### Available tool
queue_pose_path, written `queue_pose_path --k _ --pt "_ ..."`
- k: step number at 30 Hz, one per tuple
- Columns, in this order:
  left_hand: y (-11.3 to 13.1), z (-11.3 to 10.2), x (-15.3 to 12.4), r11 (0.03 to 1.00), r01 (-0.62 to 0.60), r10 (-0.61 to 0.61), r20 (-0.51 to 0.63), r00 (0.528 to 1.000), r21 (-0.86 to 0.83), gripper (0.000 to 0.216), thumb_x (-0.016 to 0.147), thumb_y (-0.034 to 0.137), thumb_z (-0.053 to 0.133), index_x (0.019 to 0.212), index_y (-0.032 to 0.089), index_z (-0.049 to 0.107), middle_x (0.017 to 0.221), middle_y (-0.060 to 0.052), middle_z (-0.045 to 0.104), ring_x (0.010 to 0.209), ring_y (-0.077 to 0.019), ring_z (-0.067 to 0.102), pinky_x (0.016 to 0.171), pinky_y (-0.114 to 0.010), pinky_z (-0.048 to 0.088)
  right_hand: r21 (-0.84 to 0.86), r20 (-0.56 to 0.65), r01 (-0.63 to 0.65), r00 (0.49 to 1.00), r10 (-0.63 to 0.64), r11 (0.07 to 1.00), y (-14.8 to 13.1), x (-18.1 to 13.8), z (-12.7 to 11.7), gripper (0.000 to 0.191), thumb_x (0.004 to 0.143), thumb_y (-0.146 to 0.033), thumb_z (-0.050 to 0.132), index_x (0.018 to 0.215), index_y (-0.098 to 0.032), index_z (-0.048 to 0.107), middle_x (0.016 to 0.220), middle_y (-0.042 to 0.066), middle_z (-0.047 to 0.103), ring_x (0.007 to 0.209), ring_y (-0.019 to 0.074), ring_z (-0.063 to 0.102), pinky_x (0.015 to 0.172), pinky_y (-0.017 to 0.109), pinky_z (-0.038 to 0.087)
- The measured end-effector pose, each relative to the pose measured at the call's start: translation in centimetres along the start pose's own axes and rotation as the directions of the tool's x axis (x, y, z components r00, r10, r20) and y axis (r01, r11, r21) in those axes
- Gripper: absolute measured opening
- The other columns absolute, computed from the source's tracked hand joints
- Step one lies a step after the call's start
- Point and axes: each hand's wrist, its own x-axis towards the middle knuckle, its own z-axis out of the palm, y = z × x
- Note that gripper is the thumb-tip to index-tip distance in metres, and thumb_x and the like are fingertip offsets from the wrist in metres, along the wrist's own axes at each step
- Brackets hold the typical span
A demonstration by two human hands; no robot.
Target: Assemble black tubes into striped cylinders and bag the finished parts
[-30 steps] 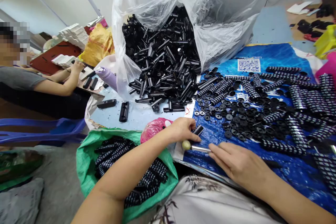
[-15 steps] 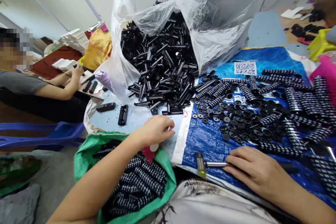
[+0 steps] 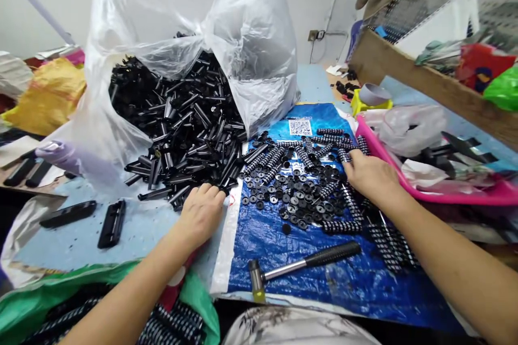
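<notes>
My left hand (image 3: pixel 202 214) is at the front edge of a pile of black plastic half-tube parts (image 3: pixel 190 118), fingers curled down and pressed together. Whatever lies under its fingertips is hidden. Over on the blue sheet, my right hand (image 3: pixel 371 175) has its fingers closed on a black roller with white dotted rows (image 3: pixel 345 157), among several like it. Left of that hand lie many small black discs (image 3: pixel 301 202). A hammer (image 3: pixel 291 267) with a black grip and a yellow-tipped head rests on the sheet's near part, untouched.
A clear plastic bag (image 3: pixel 259 54) spills the black parts. Two black pieces, one a casing (image 3: pixel 112 223), lie at left. A green sack (image 3: pixel 198 302) of rollers is at lower left. A pink tray (image 3: pixel 421 191) stands at right, beside a wooden-edged shelf (image 3: pixel 429 83).
The view has swung right. My right hand has let go of the hammer and reached forward to the rollers. My left hand has moved from above the green sack to the black parts.
</notes>
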Motion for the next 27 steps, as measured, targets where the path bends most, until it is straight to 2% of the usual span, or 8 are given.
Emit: queue_pose_path --k 8,10,12,16,18,21,24,27 --pt "0.7 0.5 -1.7 0.954 0.145 -0.229 -0.327 0.917 -0.262 0.033 0.096 0.025 0.046 0.063 0.022 0.044 0.071 -0.003 0.054 0.068 -0.0181 0.05 0.067 -0.032 0.038 0.1 0.07 -0.057 0.996 0.05 0.993 -0.5 1.6 0.6 0.038 0.084 -0.039 0.06 0.11 -0.012 0.063 0.098 0.023 0.071 0.092 0.0389 0.068 0.082 0.052 0.048" --pt "1.2 0.5 -2.1 0.868 0.171 -0.35 -0.329 0.877 -0.467 0.033 0.095 0.029 0.051 0.064 0.022 0.043 0.067 0.0 0.05 0.064 -0.0157 0.048 0.064 -0.03 0.037 0.187 -0.003 -0.005 1.0 0.005 0.982 -0.2 0.3 -0.1 0.035 0.086 -0.041 0.057 0.111 -0.018 0.064 0.108 0.017 0.071 0.098 0.0332 0.067 0.089 0.047 0.048" --pt "2.4 0.3 -2.3 0.651 0.202 -0.511 -0.225 0.83 -0.732 0.027 0.091 0.034 0.058 0.07 0.022 0.046 0.064 0.003 0.048 0.059 -0.0133 0.047 0.058 -0.027 0.036 0.394 -0.087 0.031 0.996 0.004 0.918 -0.4 -1.6 -0.6 0.034 0.085 -0.046 0.061 0.108 -0.022 0.065 0.111 0.01 0.07 0.098 0.0273 0.065 0.09 0.041 0.049" --pt "5.9 -0.4 -1.8 -0.114 0.201 -0.565 0.23 0.793 -0.973 0.035 0.081 0.047 0.071 0.099 0.022 0.054 0.064 0.007 0.056 0.048 -0.0089 0.048 0.047 -0.02 0.034 0.848 -0.051 -0.009 0.994 0.098 0.53 -2.9 -6.4 0.0 0.04 0.079 -0.063 0.067 0.09 -0.024 0.066 0.083 0.003 0.068 0.071 0.0214 0.062 0.066 0.037 0.053" --pt "7.8 -0.4 -1.5 -0.343 0.231 -0.454 0.376 0.808 -0.911 0.044 0.078 0.052 0.073 0.102 0.019 0.056 0.063 0.006 0.059 0.044 -0.0072 0.047 0.044 -0.019 0.032 0.901 0.034 -0.052 0.998 0.049 0.431 -5.0 -8.8 0.6 0.047 0.089 -0.069 0.049 0.088 -0.025 0.064 0.076 0.002 0.066 0.064 0.0203 0.061 0.057 0.036 0.052" --pt "10.1 0.0 -1.6 -0.478 0.273 -0.339 0.462 0.82 -0.835 0.051 0.076 0.059 0.073 0.102 0.018 0.058 0.06 0.005 0.06 0.041 -0.0069 0.047 0.041 -0.018 0.03 0.957 0.261 -0.24 0.958 -0.122 0.166 -8.3 -11.6 0.9 0.054 0.095 -0.07 0.033 0.09 -0.024 0.062 0.07 0.002 0.061 0.057 0.0181 0.058 0.051 0.034 0.051" --pt "11.5 0.6 -2.0 -0.487 0.29 -0.309 0.473 0.825 -0.824 0.051 0.08 0.062 0.068 0.102 0.019 0.056 0.061 0.005 0.06 0.04 -0.0064 0.046 0.04 -0.018 0.029 0.855 0.475 -0.509 0.848 -0.237 -0.106 -10.5 -13.3 0.6 0.05 0.091 -0.07 0.046 0.095 -0.023 0.061 0.061 -0.004 0.048 0.044 0.0122 0.041 0.04 0.027 0.039" --pt "12.3 0.7 -2.5 -0.425 0.277 -0.325 0.431 0.842 -0.862 0.047 0.084 0.062 0.064 0.096 0.018 0.056 0.064 0.005 0.06 0.041 -0.0053 0.045 0.041 -0.019 0.029 0.786 0.544 -0.584 0.809 -0.22 -0.202 -11.7 -14.3 0.1 0.05 0.086 -0.07 0.057 0.103 -0.024 0.062 0.058 -0.008 0.042 0.041 0.0084 0.031 0.038 0.022 0.03"
